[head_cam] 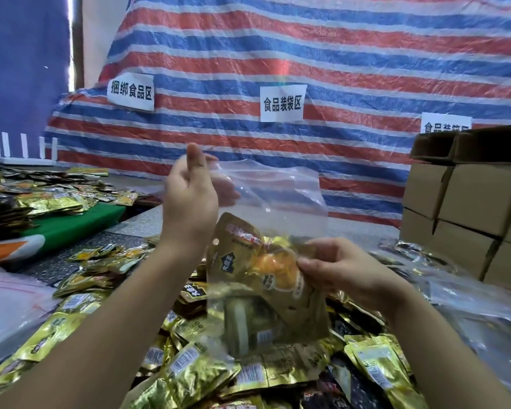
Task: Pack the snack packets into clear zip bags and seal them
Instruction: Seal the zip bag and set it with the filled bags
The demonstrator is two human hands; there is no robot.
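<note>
left hand (189,199) lifting clear zip bag (278,196); right hand (342,267) gripping gold snack packet (257,270)

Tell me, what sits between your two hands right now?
In the head view, the clear zip bag spans from the left hand to the right hand, with gold snack packets inside it.

Bright, even light; wide-angle bending at edges, slight blur throughout.
</note>
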